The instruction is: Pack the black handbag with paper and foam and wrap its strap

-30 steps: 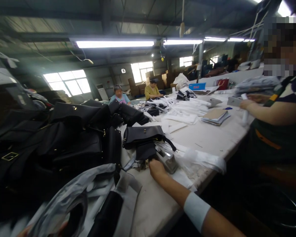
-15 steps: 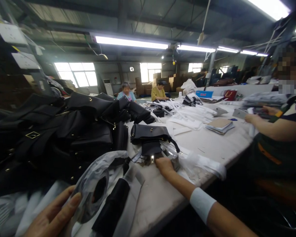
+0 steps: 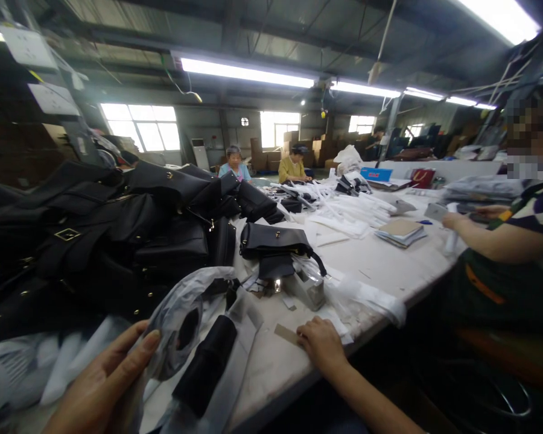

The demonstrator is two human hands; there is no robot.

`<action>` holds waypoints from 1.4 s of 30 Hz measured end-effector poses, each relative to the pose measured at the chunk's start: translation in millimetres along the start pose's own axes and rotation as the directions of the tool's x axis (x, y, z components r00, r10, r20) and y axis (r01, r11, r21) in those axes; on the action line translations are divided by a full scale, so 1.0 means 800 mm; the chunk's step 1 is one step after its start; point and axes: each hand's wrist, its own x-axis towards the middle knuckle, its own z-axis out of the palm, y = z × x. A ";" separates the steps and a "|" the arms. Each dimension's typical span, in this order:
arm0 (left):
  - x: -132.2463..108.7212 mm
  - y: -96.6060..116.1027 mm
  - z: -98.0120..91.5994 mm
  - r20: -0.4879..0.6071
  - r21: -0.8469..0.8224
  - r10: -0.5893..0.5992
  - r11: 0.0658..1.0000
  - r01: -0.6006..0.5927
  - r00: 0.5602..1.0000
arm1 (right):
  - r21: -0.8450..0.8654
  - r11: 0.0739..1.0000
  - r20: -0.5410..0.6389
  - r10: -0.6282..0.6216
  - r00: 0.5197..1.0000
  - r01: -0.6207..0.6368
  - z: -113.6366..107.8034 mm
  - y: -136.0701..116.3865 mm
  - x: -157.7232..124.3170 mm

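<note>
At the lower left, my left hand (image 3: 104,374) pinches the edge of a clear plastic wrapping (image 3: 169,355) around a looped, dark strap-like item. Beside it lies a black rolled piece (image 3: 206,364) on a pale sheet. My right hand (image 3: 321,343) rests on the table near its front edge, fingers closed on the end of a small tan strip (image 3: 287,334). Just beyond this hand stands a grey tape dispenser (image 3: 308,289). A black bag (image 3: 274,241) with its strap hanging to the right lies behind the dispenser, its metal clasp (image 3: 277,286) hanging down in front.
Black bags (image 3: 163,241) are heaped high on the left. White wrapping material (image 3: 344,208) covers much of the far table, with a stack of papers (image 3: 400,232) nearer. A co-worker (image 3: 516,229) handles a grey piece on the right; two people sit farther back.
My right hand has drawn back from beside the clasp and dispenser toward the table's front edge, with the tan strip at its fingers. The pale band on its forearm no longer shows.
</note>
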 end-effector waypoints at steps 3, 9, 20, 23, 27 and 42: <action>-0.002 0.005 0.002 0.033 -0.013 0.027 1.000 -0.026 0.999 | 0.105 0.993 0.000 -0.054 0.999 0.053 0.000 -0.014 0.002; -0.011 0.011 0.004 0.110 -0.052 0.093 0.995 -0.087 0.990 | 0.866 0.496 0.116 -0.320 0.940 0.062 -0.041 -0.103 -0.013; -0.022 0.018 -0.010 0.262 0.200 0.232 0.936 -0.288 0.937 | 0.946 0.325 0.148 -0.437 0.887 0.002 -0.089 -0.227 -0.005; -0.027 0.020 -0.010 0.302 0.202 0.245 0.928 -0.313 0.921 | 0.948 0.318 0.143 -0.473 0.869 0.017 -0.095 -0.245 0.000; -0.029 0.021 -0.008 0.332 0.165 0.259 0.931 -0.327 0.907 | 0.982 0.188 0.085 -0.520 0.850 0.016 -0.098 -0.261 0.003; -0.031 0.028 -0.014 0.322 0.161 0.231 0.942 -0.294 0.918 | 0.911 -0.099 0.305 -0.491 0.816 -0.400 -0.100 -0.268 -0.015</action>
